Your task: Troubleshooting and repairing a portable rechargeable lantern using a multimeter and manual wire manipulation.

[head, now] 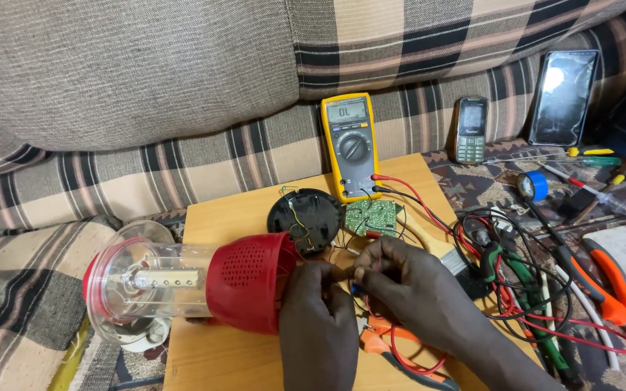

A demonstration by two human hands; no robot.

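Two hands meet at the centre of the wooden board (226, 355): your left hand (318, 318) and right hand (407, 286) come fingertip to fingertip, both pinched shut on thin wires (360, 269) between them, though what exactly sits in the pinch is too small to tell. Judged from this, you're mid wire-joining or stripping on the lantern's leads; the next move likely calls for a steady pinch and a fine twist, with no tugging on the circuit board (371, 216). The red-and-clear lantern (190, 282) lies on its side, its red end touching your left hand, clear end pointing away to your left. The black round cap (306, 217) sits just beyond your fingers, beside the green circuit board. The yellow multimeter (349, 145) stands behind, its leads trailing right. Orange-handled pliers (382, 340) lie under your right wrist.
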